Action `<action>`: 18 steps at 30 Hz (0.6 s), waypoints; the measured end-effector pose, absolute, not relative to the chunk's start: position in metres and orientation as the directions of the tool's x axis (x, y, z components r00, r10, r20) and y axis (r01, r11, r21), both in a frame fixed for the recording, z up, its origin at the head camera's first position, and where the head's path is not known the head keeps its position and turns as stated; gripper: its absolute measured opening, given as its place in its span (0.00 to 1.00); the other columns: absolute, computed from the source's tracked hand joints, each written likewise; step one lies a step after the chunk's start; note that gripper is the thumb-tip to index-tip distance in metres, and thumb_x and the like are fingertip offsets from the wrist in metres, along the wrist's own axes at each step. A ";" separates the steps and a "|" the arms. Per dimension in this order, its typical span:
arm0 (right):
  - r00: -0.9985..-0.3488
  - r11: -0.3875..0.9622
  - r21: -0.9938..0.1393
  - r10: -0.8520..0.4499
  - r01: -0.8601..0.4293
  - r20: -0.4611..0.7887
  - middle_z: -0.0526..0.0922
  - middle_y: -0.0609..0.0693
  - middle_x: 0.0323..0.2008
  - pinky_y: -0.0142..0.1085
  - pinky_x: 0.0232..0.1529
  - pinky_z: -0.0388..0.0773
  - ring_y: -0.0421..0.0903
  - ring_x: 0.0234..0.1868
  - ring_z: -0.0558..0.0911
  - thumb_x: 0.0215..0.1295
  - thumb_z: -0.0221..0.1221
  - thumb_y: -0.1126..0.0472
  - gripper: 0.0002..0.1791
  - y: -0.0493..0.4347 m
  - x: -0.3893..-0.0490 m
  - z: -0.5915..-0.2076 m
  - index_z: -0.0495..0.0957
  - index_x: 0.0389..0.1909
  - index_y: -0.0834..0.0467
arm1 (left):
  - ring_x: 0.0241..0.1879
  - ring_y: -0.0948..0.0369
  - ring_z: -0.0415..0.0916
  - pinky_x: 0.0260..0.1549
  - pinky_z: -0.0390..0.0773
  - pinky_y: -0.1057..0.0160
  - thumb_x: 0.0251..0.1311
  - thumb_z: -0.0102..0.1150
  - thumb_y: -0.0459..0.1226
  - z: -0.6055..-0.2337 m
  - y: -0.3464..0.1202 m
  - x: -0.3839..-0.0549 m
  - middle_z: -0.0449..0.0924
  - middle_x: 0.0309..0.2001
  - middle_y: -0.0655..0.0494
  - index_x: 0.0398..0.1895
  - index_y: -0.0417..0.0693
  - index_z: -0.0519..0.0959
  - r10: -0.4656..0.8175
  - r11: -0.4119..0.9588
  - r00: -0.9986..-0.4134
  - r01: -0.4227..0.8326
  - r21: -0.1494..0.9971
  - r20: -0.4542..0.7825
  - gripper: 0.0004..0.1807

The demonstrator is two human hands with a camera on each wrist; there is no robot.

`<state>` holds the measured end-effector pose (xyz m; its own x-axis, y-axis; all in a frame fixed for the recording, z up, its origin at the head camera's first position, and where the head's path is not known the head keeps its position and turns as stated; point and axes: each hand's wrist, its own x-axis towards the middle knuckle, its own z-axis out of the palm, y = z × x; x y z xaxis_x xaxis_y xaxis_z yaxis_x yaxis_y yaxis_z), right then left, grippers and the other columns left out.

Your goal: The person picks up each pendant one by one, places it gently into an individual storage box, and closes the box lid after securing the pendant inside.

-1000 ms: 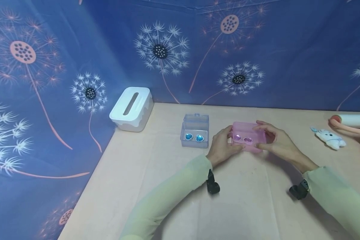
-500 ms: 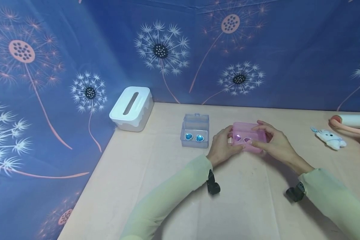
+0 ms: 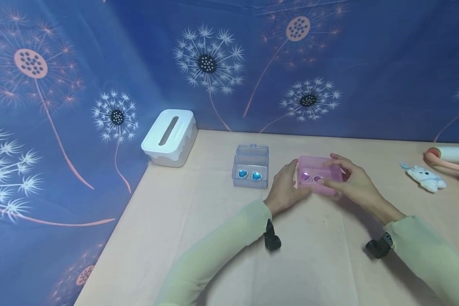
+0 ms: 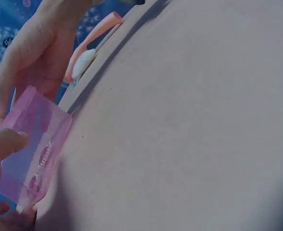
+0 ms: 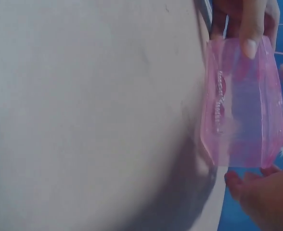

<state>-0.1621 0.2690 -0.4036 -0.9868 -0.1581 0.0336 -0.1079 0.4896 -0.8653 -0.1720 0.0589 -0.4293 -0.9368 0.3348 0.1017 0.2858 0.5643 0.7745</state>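
Observation:
A translucent pink plastic box [image 3: 330,172] is between my two hands, with two pink gems [image 3: 318,179] edged in white visible at its front. My left hand [image 3: 284,187] grips the box's left end, its thumb across the front, as the left wrist view shows. At the right end my right hand [image 3: 353,182] holds the box, thumb at the front and fingers around the far side. Whether its lid is fully closed cannot be told. Left of the hands, a bluish translucent box [image 3: 250,184] stands with its lid up and two blue gems [image 3: 256,175] inside.
A white tissue box [image 3: 170,138] stands at the table's back left. On the right lie a small white plush toy [image 3: 426,178] and a white roll with a peach strap [image 3: 457,154]. Patterned blue cloth [image 3: 229,110] hangs behind the pale tabletop [image 3: 298,263].
My right thumb has shifted left across the pink box's front, and that wrist has moved slightly left. My left hand keeps its hold. The head view has shifted a little.

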 end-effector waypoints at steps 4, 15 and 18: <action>-0.988 0.492 -0.857 -0.091 -0.153 0.124 0.57 0.52 0.75 0.12 0.60 0.61 0.55 0.74 0.59 0.64 0.61 0.63 0.24 0.265 -0.161 -0.396 0.70 0.60 0.63 | 0.69 0.59 0.62 0.67 0.64 0.66 0.50 0.70 0.42 -0.419 0.047 -0.158 0.60 0.72 0.54 0.74 0.48 0.55 0.333 0.578 -0.929 0.335 0.744 0.160 0.49; -0.903 0.295 -0.869 0.040 -0.397 0.427 0.79 0.45 0.57 0.23 0.60 0.72 0.33 0.59 0.76 0.57 0.56 0.80 0.19 0.185 -0.149 -0.366 0.74 0.51 0.73 | 0.63 0.56 0.70 0.56 0.75 0.70 0.51 0.69 0.33 -0.384 -0.017 -0.140 0.64 0.69 0.50 0.70 0.46 0.62 0.255 0.507 -0.856 0.514 0.692 0.450 0.41; -0.939 0.336 -0.878 -0.077 -0.341 0.335 0.76 0.55 0.61 0.29 0.62 0.72 0.43 0.64 0.74 0.65 0.57 0.70 0.19 0.160 -0.154 -0.360 0.72 0.57 0.69 | 0.64 0.52 0.69 0.57 0.77 0.62 0.49 0.71 0.34 -0.387 -0.040 -0.148 0.66 0.67 0.48 0.69 0.45 0.62 0.177 0.547 -0.870 0.476 0.688 0.461 0.42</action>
